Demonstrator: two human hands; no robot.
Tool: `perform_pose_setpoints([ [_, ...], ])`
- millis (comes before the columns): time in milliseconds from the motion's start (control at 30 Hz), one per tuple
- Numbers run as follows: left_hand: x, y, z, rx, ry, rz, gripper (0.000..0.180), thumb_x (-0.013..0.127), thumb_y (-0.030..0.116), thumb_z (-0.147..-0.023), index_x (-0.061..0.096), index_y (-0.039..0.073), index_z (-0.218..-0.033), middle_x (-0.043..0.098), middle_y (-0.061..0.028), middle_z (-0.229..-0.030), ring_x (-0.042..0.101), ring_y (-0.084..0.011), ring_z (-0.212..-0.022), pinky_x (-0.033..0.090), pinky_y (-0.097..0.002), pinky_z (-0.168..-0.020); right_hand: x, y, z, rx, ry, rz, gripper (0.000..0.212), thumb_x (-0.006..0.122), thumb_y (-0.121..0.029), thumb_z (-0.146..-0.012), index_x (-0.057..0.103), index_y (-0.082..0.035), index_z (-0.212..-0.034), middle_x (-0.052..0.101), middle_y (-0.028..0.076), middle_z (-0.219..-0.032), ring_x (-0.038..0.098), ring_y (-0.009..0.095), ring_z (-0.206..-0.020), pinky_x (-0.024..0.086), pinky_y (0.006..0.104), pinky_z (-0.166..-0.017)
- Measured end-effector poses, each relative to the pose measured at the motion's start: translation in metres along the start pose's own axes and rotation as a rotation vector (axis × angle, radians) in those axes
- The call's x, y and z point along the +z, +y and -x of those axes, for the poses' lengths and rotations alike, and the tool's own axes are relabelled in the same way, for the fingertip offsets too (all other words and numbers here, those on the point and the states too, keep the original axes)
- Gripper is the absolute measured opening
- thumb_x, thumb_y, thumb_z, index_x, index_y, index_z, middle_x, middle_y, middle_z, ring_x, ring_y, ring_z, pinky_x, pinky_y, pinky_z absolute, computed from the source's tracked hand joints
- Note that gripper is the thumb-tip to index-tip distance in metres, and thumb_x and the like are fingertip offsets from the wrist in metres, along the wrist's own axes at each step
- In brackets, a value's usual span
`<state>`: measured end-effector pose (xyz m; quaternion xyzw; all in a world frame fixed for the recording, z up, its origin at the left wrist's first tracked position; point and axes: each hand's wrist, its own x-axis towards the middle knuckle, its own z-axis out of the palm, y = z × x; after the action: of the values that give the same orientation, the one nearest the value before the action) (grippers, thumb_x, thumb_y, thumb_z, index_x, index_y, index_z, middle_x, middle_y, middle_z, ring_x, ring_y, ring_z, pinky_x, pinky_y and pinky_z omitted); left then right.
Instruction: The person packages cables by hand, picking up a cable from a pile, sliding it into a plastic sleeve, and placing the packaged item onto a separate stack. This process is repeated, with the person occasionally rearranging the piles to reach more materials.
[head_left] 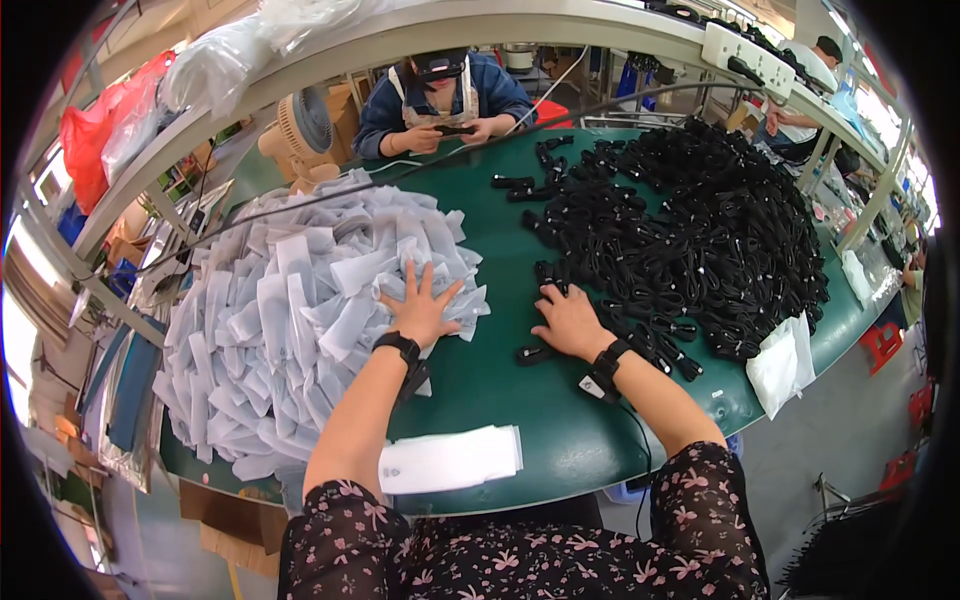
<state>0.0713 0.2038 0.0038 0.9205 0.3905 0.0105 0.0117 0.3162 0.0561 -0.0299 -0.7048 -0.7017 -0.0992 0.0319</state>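
Note:
My left hand point(420, 308) lies with fingers spread on the right edge of a big heap of frosted white plastic sleeves point(290, 300). The sleeves look filled, but their contents are hard to make out. Over on the right, my right hand point(572, 322) rests palm down, thumb apart from the fingers, its fingertips touching the near-left edge of a large pile of black coiled cables point(690, 230). One black cable bundle point(535, 354) lies just below that hand. A stack of flat white bags point(450, 460) sits in front of me at the table's near edge.
The green table point(490, 385) has a curved front edge. A crumpled white bag point(783, 365) hangs at its right edge. Across from me a person point(440, 105) handles a dark item beside a beige fan point(300, 135). A metal shelf bar point(480, 32) and a power strip point(748, 60) span overhead.

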Motion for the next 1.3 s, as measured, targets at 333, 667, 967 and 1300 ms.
perform_pose_setpoints([
  [333, -0.03, 0.031, 0.112, 0.308, 0.282, 0.303, 0.038, 0.071, 0.015, -0.082, 0.059, 0.012, -0.118, 0.048, -0.0179, -0.128, 0.044, -0.0411, -0.123, 0.043, -0.0533, -0.095, 0.014, 0.011, -0.012, 0.039, 0.24, 0.226, 0.022, 0.065, -0.012, -0.075, 0.06, -0.003, -0.095, 0.056, 0.013, -0.091, 0.06, 0.031, -0.085, 0.046, 0.0441, -0.076],
  [667, 0.028, 0.068, 0.216, 0.203, 0.253, 0.722, 0.019, 0.071, 0.002, -0.077, 0.06, -0.001, -0.091, 0.055, -0.0143, -0.092, 0.057, -0.0332, -0.088, 0.048, -0.0399, -0.076, 0.002, -0.003, 0.009, 0.243, 0.454, -0.334, 0.018, 0.058, -0.013, -0.08, 0.063, 0.003, -0.086, 0.062, 0.017, -0.092, 0.061, 0.034, -0.086, 0.05, 0.0418, -0.07],
  [967, 0.04, 0.072, 0.221, 0.076, 0.323, 0.81, 0.011, 0.068, 0.0, -0.08, 0.059, -0.002, -0.088, 0.057, -0.013, -0.083, 0.058, -0.0298, -0.077, 0.049, -0.0369, -0.069, -0.053, -0.084, 0.108, 0.376, -0.15, -1.702, 0.019, 0.044, -0.013, -0.094, 0.055, 0.0, -0.102, 0.06, 0.007, -0.077, 0.057, 0.013, -0.066, 0.045, 0.0272, -0.061],
  [1300, 0.036, 0.073, 0.22, -0.14, 0.307, 1.111, 0.009, 0.064, -0.004, -0.084, 0.058, -0.002, -0.09, 0.06, -0.0098, -0.082, 0.057, -0.0223, -0.07, 0.048, -0.0318, -0.066, -0.051, -0.128, 0.147, -0.093, 0.187, -0.801, 0.016, 0.044, -0.007, -0.095, 0.054, 0.003, -0.101, 0.052, 0.009, -0.09, 0.055, 0.018, -0.067, 0.047, 0.0324, -0.063],
])
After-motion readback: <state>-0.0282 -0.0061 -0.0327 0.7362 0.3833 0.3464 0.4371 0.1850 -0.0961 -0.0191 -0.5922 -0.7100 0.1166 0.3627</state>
